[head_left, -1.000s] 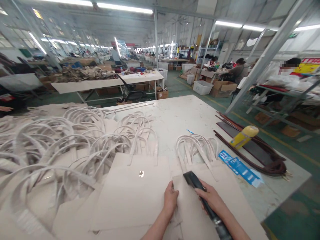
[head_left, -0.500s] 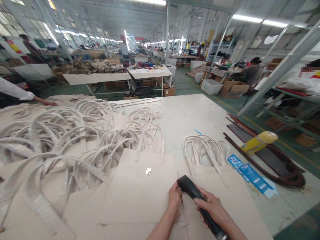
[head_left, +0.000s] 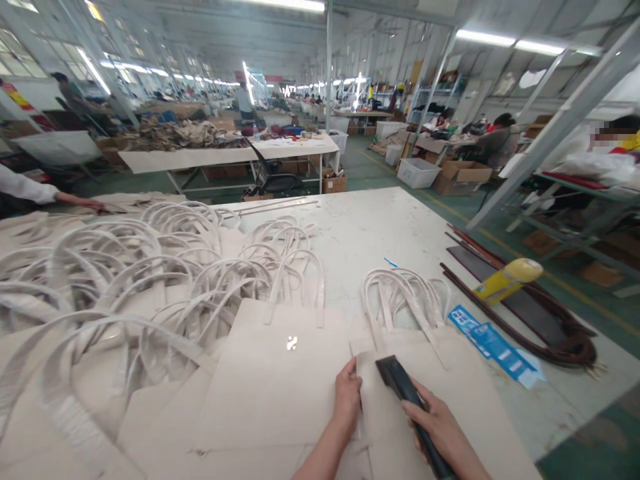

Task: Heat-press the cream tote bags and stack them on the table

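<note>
My right hand [head_left: 434, 421] is wrapped round a black electric hair clipper [head_left: 411, 408], its head pointing up and left over the right-hand bags. My left hand [head_left: 348, 393] pinches the right edge of a beige tote bag [head_left: 280, 373], which lies flat with its handles toward the far side and a small shiny mark on its front. A narrow gap separates the clipper's head from my left fingers. Under the clipper lie more beige bags [head_left: 470, 400] with looped handles [head_left: 400, 293].
Beige bags with looped handles [head_left: 125, 267] pile up on the left. On the right of the white table [head_left: 360, 220] lie a yellow bottle [head_left: 507, 280], blue printed packaging [head_left: 495, 343] and dark brown straps [head_left: 540, 353]. A co-worker's hand [head_left: 83, 202] touches bags at far left.
The clipper has moved right and slightly down, away from my left fingers. My left hand stays at the bag's edge. The whole view has shifted slightly.
</note>
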A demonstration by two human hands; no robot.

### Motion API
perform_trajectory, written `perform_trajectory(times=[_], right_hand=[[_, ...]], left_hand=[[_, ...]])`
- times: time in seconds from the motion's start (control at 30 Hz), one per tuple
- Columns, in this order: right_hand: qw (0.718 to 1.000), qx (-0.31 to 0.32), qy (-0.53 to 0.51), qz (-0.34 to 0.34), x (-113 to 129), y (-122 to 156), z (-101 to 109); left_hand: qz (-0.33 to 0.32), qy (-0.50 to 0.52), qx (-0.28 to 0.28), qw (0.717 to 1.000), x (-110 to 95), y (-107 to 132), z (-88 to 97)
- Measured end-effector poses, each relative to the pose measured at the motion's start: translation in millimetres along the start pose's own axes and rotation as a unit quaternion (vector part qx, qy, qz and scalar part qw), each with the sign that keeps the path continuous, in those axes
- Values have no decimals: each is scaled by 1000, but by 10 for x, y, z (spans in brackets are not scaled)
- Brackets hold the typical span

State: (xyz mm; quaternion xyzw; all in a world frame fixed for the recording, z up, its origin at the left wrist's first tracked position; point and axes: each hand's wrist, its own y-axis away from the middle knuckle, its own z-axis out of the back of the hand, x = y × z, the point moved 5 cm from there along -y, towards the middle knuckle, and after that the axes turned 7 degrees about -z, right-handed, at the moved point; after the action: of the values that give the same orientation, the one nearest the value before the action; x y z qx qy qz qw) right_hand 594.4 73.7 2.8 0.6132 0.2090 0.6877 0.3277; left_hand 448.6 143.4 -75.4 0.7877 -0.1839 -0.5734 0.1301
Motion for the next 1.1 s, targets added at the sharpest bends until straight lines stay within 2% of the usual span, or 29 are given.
perform_trajectory(times=[0.1, 0.2, 0.3, 0.4, 0.5, 0.7, 0.8, 0.93, 1.1], right_hand=[[997, -41, -26, 51, 141, -78, 57], [987, -133, -50, 76, 221, -66, 392], [981, -182, -50, 37, 113, -15, 855], [987, -150, -60, -28, -17, -54, 1168], [990, -121, -66, -40, 48, -209, 1270], [984, -165, -67, -6, 337, -503, 1355], [978, -195, -78, 0, 294, -451, 1498], [978, -189, -84, -33, 168, -389, 1663], [975, -202, -85, -45, 243, -580, 1787]], left_hand=[[-42, 11, 10, 999, -15, -27, -38], [-71, -5, 21, 997, -42, -44, -61], [-104, -76, 23, 991, -93, -31, -91], [-117, -164, 20, 979, -111, -10, -138], [-108, -204, 15, 973, -80, -18, -161], [-95, -216, 20, 971, -11, -67, -135], [-93, -212, 24, 973, 3, -69, -121], [-95, -209, 29, 973, 0, -66, -136], [-97, -229, 33, 968, -54, -54, -167]])
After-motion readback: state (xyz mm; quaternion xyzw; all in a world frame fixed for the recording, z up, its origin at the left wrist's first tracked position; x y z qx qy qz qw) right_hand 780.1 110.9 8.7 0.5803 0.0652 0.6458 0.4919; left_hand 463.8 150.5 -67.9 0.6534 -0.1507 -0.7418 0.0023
